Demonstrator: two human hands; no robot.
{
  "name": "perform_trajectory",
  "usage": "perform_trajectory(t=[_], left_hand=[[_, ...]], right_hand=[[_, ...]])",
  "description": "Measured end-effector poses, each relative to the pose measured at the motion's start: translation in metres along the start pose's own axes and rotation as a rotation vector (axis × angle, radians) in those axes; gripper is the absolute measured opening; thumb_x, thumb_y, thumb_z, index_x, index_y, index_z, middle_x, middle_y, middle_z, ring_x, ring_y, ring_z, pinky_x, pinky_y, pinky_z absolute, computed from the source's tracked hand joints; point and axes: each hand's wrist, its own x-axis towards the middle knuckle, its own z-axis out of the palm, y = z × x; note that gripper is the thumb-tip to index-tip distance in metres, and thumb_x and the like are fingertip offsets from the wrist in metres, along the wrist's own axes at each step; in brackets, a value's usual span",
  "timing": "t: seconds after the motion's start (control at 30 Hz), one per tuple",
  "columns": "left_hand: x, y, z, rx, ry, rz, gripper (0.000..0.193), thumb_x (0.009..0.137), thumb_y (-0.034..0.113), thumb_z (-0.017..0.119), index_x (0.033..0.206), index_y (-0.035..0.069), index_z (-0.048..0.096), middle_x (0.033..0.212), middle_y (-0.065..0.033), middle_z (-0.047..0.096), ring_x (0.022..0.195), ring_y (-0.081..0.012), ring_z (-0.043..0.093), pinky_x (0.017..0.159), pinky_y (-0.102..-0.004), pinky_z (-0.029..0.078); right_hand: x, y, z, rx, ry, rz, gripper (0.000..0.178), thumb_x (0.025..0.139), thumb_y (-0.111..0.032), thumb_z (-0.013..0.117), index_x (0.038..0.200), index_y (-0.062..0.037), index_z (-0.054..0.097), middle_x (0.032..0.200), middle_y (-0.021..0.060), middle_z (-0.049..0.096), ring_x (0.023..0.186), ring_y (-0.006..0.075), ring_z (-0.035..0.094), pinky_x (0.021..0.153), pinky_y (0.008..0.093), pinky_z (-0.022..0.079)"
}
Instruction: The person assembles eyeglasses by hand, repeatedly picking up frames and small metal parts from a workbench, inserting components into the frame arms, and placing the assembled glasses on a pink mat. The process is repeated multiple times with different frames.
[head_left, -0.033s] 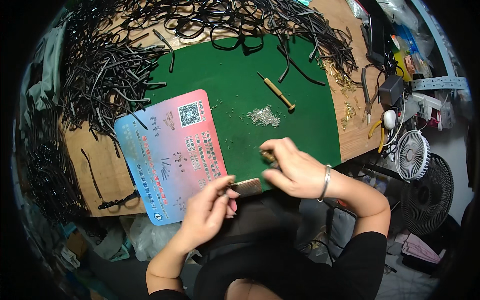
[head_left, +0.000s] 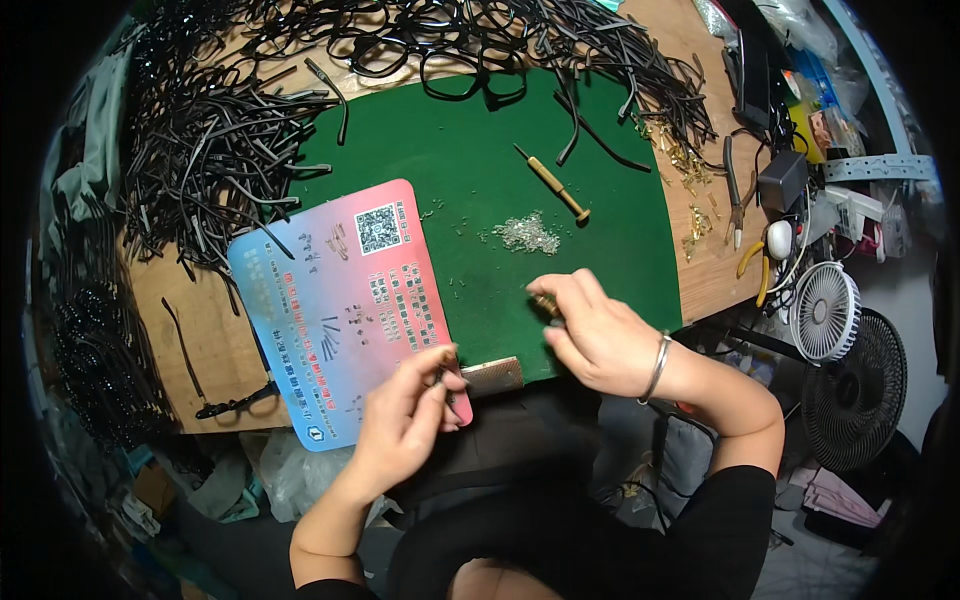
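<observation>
My left hand (head_left: 400, 425) is closed in a pinch over the lower right corner of a pink and blue printed sheet (head_left: 345, 290). Something small and dark shows at its fingertips, too little of it to name. Beside those fingers, a ridged brownish block (head_left: 492, 375) lies at the near edge of the green mat (head_left: 470, 150). My right hand (head_left: 615, 345), with a silver bangle at the wrist, is closed around a short brass-coloured tool (head_left: 545, 303), mostly hidden by the fingers. A heap of tiny clear and silvery pieces (head_left: 530, 234) lies beyond it, near a brass screwdriver (head_left: 553, 183).
Black glasses temples (head_left: 230, 160) are piled at the left. Glasses frames (head_left: 450, 60) line the far edge, with more temples (head_left: 640, 70) at the far right. Brass pieces (head_left: 695, 225), yellow-handled pliers (head_left: 752, 260) and a white fan (head_left: 826, 308) are at the right.
My left hand has moved slightly left, away from the ridged block. My right hand has shifted a little right, with the brass-coloured tool still in it.
</observation>
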Motion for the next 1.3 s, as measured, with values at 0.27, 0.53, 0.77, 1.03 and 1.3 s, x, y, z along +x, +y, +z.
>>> perform_trajectory(t=[0.27,0.53,0.77,1.03,1.3], left_hand=[[0.027,-0.006,0.007,0.097,0.075,0.116,0.034,0.09,-0.003,0.041,0.124,0.0,0.044,0.092,-0.0075,0.06,0.064,-0.0069,0.055,0.059,-0.0214,0.049],[0.024,-0.006,0.007,-0.014,0.091,0.062,0.031,0.091,-0.002,0.042,0.122,-0.001,0.046,0.092,-0.0082,0.06,0.062,-0.0068,0.055,0.057,-0.0212,0.049],[0.022,-0.01,0.006,0.049,0.167,0.082,0.025,0.091,-0.002,0.044,0.116,-0.003,0.049,0.089,-0.0087,0.061,0.062,-0.0066,0.056,0.056,-0.0213,0.05],[0.024,-0.013,0.009,0.11,0.227,0.116,0.025,0.09,-0.001,0.045,0.115,-0.003,0.049,0.09,-0.0097,0.062,0.063,-0.0082,0.057,0.056,-0.0214,0.05],[0.027,-0.023,0.021,0.447,0.418,0.307,0.024,0.083,-0.003,0.052,0.107,-0.001,0.055,0.086,-0.0159,0.064,0.072,-0.0257,0.066,0.062,-0.0324,0.052]], right_hand=[[0.017,0.002,0.015,-0.426,0.295,-0.137,0.035,0.079,-0.011,0.061,0.114,-0.0091,0.056,0.087,0.0106,0.048,0.061,0.0225,0.059,0.049,0.0326,0.049],[0.022,0.002,0.017,-0.472,0.285,-0.124,0.038,0.077,-0.01,0.062,0.114,-0.0104,0.056,0.083,0.0086,0.049,0.06,0.0209,0.059,0.048,0.0312,0.049],[0.025,0.002,0.022,-0.582,0.275,-0.184,0.046,0.072,-0.009,0.058,0.117,-0.0107,0.052,0.086,0.0089,0.048,0.053,0.0205,0.054,0.044,0.0314,0.049],[0.019,-0.019,0.012,-0.124,0.017,-0.08,0.032,0.085,-0.012,0.052,0.117,-0.0114,0.048,0.089,0.0162,0.048,0.062,0.0356,0.059,0.055,0.042,0.052],[0.024,-0.037,0.026,0.015,-0.145,-0.116,0.032,0.085,-0.011,0.052,0.117,-0.0133,0.049,0.089,0.0137,0.047,0.065,0.0308,0.056,0.056,0.0388,0.05]])
